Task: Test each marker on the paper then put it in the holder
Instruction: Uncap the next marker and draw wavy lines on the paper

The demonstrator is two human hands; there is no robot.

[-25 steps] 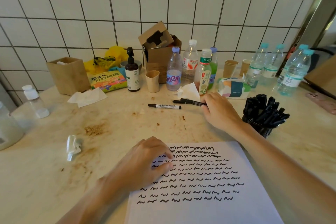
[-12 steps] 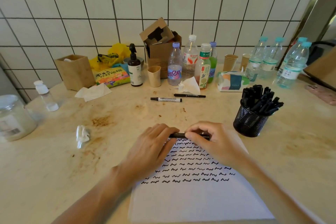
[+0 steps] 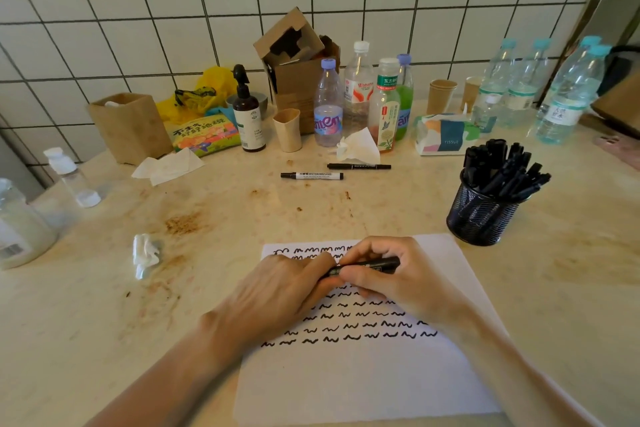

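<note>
A black marker point(image 3: 367, 265) lies level between both hands over the top of the white paper point(image 3: 363, 381), which is covered in rows of black squiggles. My left hand point(image 3: 277, 295) pinches its left end and my right hand point(image 3: 391, 279) wraps its barrel. Whether the cap is on is hidden by my fingers. Two more markers lie on the counter beyond: a white-barrelled one point(image 3: 312, 176) and a thin black one point(image 3: 359, 166). The black mesh holder point(image 3: 479, 215) stands at the right, filled with several black markers.
Along the tiled wall stand several bottles point(image 3: 328, 107), paper cups point(image 3: 287, 130), a cardboard box point(image 3: 294, 69), a tissue pack point(image 3: 445, 133) and a brown bag point(image 3: 130, 126). Crumpled tissues point(image 3: 145, 253) lie on the stained counter at left. A jar point(image 3: 17, 229) sits at the far left edge.
My right hand picked a marker off the counter near the bottles and carried it back over the paper. My left hand rose from the sheet and gripped its left end.
</note>
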